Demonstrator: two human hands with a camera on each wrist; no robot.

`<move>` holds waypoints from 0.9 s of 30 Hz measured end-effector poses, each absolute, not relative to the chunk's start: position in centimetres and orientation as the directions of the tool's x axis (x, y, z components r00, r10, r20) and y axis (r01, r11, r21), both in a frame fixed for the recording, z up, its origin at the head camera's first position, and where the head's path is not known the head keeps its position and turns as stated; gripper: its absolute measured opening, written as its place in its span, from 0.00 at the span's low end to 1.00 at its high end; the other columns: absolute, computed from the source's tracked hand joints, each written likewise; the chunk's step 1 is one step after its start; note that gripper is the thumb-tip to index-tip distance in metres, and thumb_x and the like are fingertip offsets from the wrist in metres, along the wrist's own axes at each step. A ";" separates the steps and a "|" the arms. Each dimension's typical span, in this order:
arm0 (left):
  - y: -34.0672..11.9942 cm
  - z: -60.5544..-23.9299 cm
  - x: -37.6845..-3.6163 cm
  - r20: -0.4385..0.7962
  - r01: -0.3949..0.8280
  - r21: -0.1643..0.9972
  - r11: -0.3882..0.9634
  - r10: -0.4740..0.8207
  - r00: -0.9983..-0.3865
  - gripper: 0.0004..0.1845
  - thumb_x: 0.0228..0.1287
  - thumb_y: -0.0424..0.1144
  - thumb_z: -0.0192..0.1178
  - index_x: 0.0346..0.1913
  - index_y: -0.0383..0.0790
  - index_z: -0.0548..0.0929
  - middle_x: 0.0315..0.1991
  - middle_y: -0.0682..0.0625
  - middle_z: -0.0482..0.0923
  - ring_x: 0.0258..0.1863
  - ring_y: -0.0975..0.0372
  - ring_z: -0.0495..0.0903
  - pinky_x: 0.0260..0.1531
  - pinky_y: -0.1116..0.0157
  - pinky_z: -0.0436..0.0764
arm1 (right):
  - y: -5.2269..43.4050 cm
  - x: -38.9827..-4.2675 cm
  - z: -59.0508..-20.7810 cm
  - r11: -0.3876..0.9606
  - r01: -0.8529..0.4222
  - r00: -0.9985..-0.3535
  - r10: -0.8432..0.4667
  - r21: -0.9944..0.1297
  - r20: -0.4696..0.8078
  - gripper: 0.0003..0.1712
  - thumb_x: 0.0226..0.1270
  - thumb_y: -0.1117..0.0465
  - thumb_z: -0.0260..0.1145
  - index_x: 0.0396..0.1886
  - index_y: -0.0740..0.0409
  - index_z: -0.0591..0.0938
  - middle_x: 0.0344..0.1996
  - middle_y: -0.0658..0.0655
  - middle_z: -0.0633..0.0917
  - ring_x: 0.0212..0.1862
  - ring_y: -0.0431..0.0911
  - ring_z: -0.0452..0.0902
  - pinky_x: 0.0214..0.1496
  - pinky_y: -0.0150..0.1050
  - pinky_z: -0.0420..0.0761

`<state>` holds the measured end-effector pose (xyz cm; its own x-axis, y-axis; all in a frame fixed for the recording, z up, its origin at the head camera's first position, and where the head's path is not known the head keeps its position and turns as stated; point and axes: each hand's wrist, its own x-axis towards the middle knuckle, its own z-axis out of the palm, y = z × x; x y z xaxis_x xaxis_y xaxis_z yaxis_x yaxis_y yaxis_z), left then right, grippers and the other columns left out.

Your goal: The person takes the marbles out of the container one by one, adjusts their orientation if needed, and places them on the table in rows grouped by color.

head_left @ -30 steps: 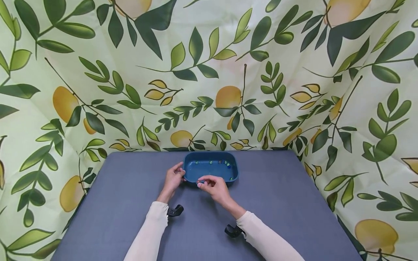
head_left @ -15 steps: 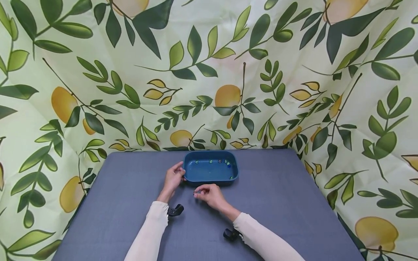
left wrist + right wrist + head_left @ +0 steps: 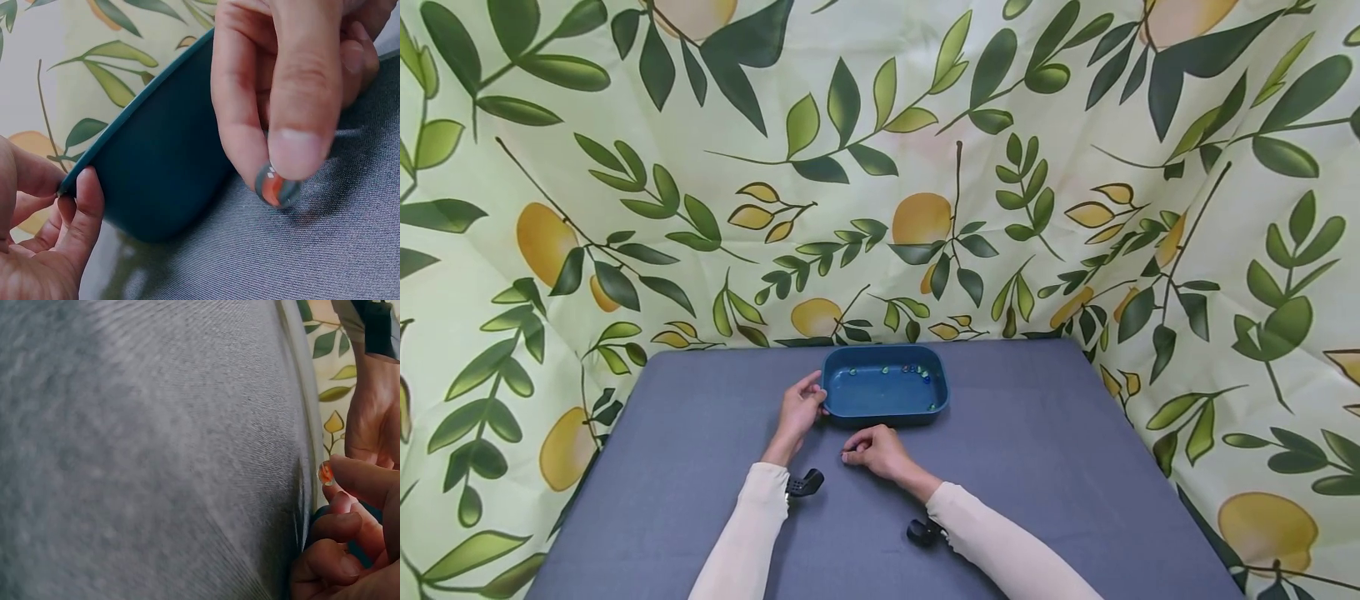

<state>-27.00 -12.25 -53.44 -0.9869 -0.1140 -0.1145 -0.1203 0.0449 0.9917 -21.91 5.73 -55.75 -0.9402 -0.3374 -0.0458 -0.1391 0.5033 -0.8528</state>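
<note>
The right hand (image 3: 876, 451) pinches a glass marble (image 3: 277, 185) low over the grey bench (image 3: 1045, 467), just before the teal tray (image 3: 835, 410), whose left rim the left hand (image 3: 800, 410) grips. Being round and smooth, the marble could slip from so small a fingertip grip and roll off across the cloth.

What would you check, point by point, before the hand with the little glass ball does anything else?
1. Marble pinched firmly in the right hand: ok, held between thumb and a fingertip.
2. Marble close to the grey table: ok, just above the cloth; whether it touches it, cannot tell.
3. Blue tray steadied: ok, the left hand grips its left rim.
4. Tray sitting flat on the table: ok in the head view.
5. Other marbles inside the tray: ok, gathered along its far side.
6. Spot under the marble bare: ok, only cloth shows there.
</note>
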 end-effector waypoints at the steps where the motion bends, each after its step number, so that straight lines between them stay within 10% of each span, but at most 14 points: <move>1: -12.3 -53.4 -27.0 -0.117 -0.123 0.992 0.043 -0.113 -0.987 0.25 0.68 0.28 0.54 0.68 0.36 0.71 0.36 0.50 0.69 0.24 0.63 0.74 0.28 0.64 0.81 | 5.7 -21.9 -55.8 0.508 -0.140 -0.940 -0.338 -0.850 -0.048 0.04 0.54 0.58 0.76 0.30 0.51 0.90 0.17 0.42 0.77 0.22 0.34 0.69 0.24 0.28 0.67; 27: -12.4 -53.7 -27.1 -0.119 -0.125 0.991 0.055 -0.105 -0.987 0.25 0.69 0.30 0.54 0.69 0.37 0.71 0.37 0.50 0.69 0.27 0.63 0.75 0.32 0.62 0.83 | 8.1 -21.2 -52.4 0.514 -0.233 -0.956 -0.279 -0.825 0.096 0.08 0.58 0.58 0.74 0.37 0.55 0.89 0.19 0.45 0.77 0.19 0.35 0.68 0.21 0.29 0.67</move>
<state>-27.07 -12.39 -53.70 -0.9874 -0.1050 -0.1188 -0.1251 0.0553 0.9906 -21.21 8.12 -52.39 -0.9556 -0.2787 0.0960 -0.2329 0.5143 -0.8254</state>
